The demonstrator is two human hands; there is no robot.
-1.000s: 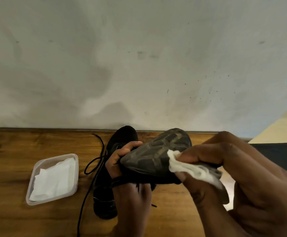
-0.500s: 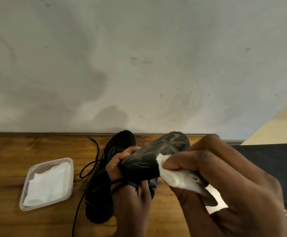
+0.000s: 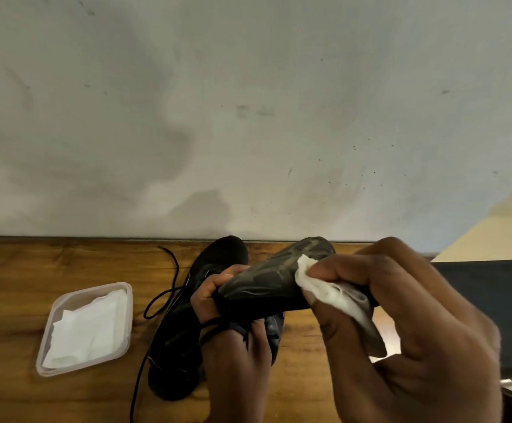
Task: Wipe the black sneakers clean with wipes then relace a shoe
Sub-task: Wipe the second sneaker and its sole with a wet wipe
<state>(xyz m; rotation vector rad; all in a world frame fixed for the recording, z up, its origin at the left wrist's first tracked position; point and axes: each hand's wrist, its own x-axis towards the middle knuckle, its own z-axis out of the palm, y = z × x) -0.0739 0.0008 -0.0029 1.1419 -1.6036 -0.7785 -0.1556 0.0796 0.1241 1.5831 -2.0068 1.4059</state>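
**Reference point.** All positions are given from the plastic tub (image 3: 130, 319), which sits on the wooden table (image 3: 13, 285) and holds a stack of white wipes (image 3: 90, 328).

**Left hand.** The left hand (image 3: 233, 346) is right of the tub. Its fingers and thumb are curled tight round one end of the held sneaker (image 3: 267, 282). A dark lace strand crosses the back of this hand.

**Held sneaker.** This black sneaker is off the table, right of the tub and higher in the view. It is turned sole-up (the grey tread pattern faces the camera). Its far end points away from the tub towards the wall (image 3: 248, 117).

**Right hand.** The right hand (image 3: 407, 331) is the item farthest right of the tub. Its fingers and thumb pinch a crumpled white wipe (image 3: 334, 291) and press it against the sole of the held sneaker. The wipe's loose tail hangs below the fingers.

**Second sneaker.** A second black sneaker (image 3: 181, 340) lies on the table just right of the tub, partly hidden behind the left hand. Its toe points towards the wall.

**Lace.** A loose black lace (image 3: 160, 300) loops over the table in the gap right of the tub. One end runs down to the lower edge of the view.

**Other.** A dark flat surface (image 3: 487, 300) lies far right of the tub, beyond the right hand.
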